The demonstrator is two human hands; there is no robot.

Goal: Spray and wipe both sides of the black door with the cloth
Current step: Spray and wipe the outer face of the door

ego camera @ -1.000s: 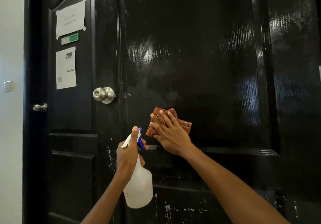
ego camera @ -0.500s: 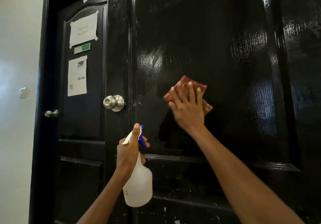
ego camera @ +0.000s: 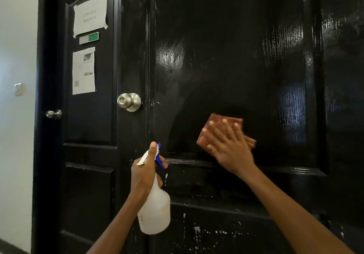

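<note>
Head view: wiping the glossy black door [ego camera: 226, 56].
The right hand [ego camera: 229, 147], fingers spread flat, presses a folded reddish-brown cloth [ego camera: 213, 124] against the lower part of the upper panel, right of the steel doorknob [ego camera: 129, 102]. The left hand [ego camera: 144, 172] grips the neck of a white spray bottle [ego camera: 155, 212], thumb lying along its top.

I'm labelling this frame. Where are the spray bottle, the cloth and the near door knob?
spray bottle [ego camera: 155, 212]: head view, white body.
cloth [ego camera: 216, 120]: head view, upper edge above fingers.
door knob [ego camera: 128, 101]: head view, round metal face.
</note>
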